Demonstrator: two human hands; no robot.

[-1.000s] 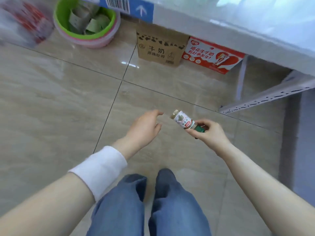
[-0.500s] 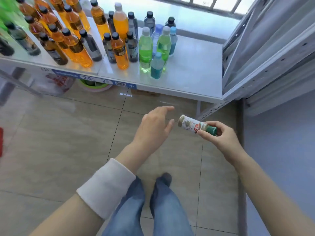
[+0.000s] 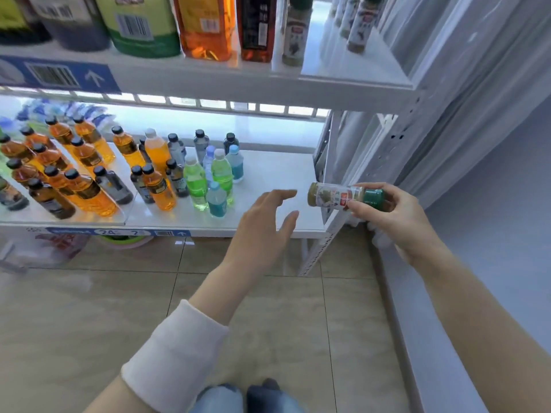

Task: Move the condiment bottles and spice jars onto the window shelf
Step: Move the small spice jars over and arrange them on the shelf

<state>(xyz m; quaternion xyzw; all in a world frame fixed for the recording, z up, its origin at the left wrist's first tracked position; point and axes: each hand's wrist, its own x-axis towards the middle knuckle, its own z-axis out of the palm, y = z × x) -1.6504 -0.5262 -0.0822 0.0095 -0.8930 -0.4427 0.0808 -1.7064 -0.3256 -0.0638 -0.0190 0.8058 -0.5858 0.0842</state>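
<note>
Spice jar [image 3: 337, 196] sideways, greenish-brown powder inside, green cap [image 3: 373, 198] | right hand [image 3: 393, 217] grip grasps jar at cap end | left hand [image 3: 262, 231] grip released, empty

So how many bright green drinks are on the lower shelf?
2. Both stand at the right end of the bottle crowd: the left green bottle beside an orange bottle, the right green bottle behind a small teal bottle. More could hide farther back.

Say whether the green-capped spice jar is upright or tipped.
Tipped: the clear, green-capped spice jar lies sideways in the right hand, base pointing left.
</note>
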